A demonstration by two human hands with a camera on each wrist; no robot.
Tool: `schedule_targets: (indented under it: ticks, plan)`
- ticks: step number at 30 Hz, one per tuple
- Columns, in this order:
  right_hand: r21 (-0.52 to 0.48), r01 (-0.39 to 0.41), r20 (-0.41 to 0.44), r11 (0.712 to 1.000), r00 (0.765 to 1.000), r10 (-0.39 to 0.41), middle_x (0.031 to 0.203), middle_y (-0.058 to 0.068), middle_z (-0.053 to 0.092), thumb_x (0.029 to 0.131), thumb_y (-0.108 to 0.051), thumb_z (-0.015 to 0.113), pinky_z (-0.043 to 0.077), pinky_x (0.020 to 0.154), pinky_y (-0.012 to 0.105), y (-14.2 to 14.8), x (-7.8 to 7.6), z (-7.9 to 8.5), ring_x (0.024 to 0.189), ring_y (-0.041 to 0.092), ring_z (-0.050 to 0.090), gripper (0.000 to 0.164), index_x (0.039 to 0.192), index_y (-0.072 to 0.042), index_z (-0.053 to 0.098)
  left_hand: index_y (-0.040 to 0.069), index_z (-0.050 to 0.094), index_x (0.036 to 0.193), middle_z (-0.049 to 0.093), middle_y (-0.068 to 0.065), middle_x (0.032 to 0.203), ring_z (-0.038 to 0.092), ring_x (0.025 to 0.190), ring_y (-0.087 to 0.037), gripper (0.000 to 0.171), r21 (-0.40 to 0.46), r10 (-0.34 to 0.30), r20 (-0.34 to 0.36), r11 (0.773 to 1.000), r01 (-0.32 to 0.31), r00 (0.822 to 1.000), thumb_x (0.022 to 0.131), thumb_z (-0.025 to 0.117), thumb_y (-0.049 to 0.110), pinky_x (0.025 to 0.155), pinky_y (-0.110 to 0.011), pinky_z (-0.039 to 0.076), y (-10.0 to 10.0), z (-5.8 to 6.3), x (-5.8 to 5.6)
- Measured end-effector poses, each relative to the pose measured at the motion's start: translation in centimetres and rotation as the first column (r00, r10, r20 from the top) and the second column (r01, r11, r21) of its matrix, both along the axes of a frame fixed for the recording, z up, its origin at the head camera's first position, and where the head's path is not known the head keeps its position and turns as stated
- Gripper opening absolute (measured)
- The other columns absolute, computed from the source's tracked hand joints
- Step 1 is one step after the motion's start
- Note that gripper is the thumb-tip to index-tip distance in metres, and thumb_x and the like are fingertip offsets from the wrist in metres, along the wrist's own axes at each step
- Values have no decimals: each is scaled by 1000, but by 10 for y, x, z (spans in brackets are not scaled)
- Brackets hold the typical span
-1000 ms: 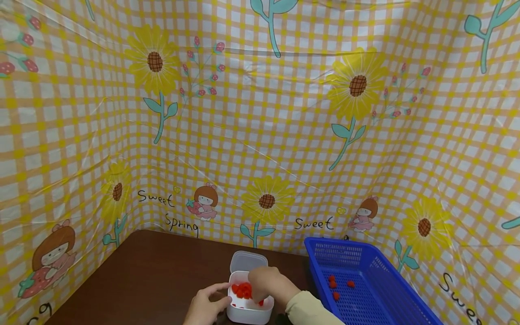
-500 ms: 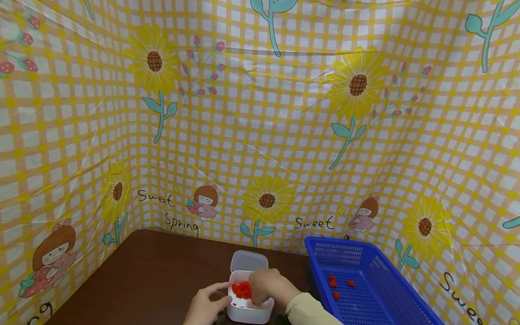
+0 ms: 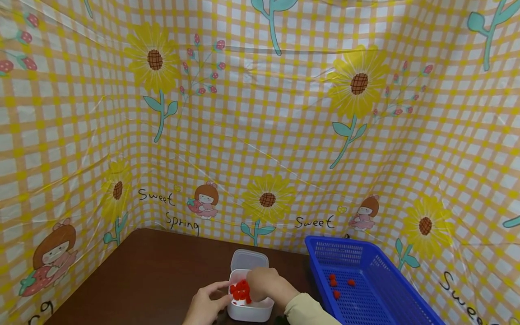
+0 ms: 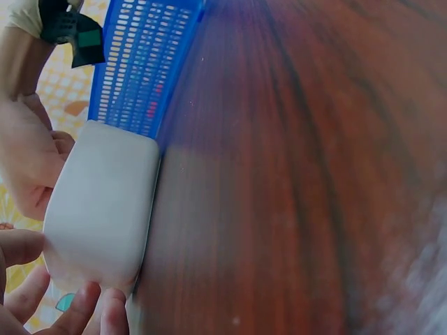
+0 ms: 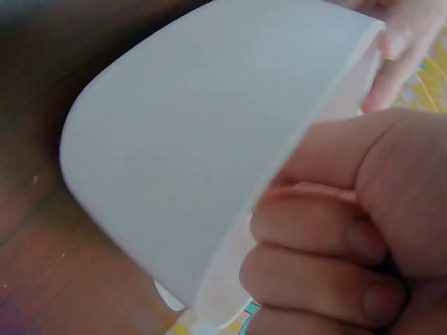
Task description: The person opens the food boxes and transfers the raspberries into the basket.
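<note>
A white box (image 3: 250,314) stands on the table, its translucent lid (image 3: 249,259) folded back at the far side. Several small red berry-like pieces (image 3: 240,290) lie bunched at its left inside. My left hand (image 3: 206,304) holds the box at its left side, thumb and forefinger at the rim; more of its fingertips (image 4: 85,296) touch the outer wall in the left wrist view. From the right, my right hand (image 3: 264,284) reaches down into the box beside the red pieces. In the right wrist view its fingers are curled, the tips hidden behind the wall; I cannot tell if they pinch a piece.
A blue perforated basket (image 3: 361,271) sits to the right of the box, with several red pieces (image 3: 333,283) in its left part. The dark brown table (image 3: 162,275) runs back to a yellow checked sheet (image 3: 243,135) that encloses it.
The red pieces in the box have shifted left into a tighter bunch. My right hand has slid slightly left inside it. The left hand keeps its place on the box.
</note>
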State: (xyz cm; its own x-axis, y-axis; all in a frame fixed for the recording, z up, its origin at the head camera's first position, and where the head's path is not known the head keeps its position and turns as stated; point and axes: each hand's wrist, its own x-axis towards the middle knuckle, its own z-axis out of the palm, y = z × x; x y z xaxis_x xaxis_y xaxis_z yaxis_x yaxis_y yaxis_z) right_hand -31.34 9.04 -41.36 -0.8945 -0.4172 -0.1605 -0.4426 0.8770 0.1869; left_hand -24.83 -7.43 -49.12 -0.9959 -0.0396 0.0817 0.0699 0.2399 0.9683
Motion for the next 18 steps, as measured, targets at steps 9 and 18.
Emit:
schedule_targets:
  ticks: [9, 18]
  plan:
    - [17, 51, -44, 999, 998, -50, 71, -4, 56, 76, -23, 81, 51, 69, 38, 2, -1, -2, 65, 15, 50, 15, 76, -17, 67, 8, 69, 126, 70, -5, 98, 60, 66, -18, 39, 13, -6, 14, 1000, 6, 1000, 89, 75, 20, 55, -33, 48, 1, 0, 0]
    - [-176, 33, 37, 984, 999, -27, 68, -1, 52, 77, -12, 72, 44, 57, 37, 6, -4, -2, 61, 17, 45, 13, 72, -13, 61, 11, 70, 126, 69, -5, 99, 58, 60, -16, 39, 20, 1, 20, 1000, -1, 1000, 89, 76, 21, 54, -33, 49, 1, -1, 1]
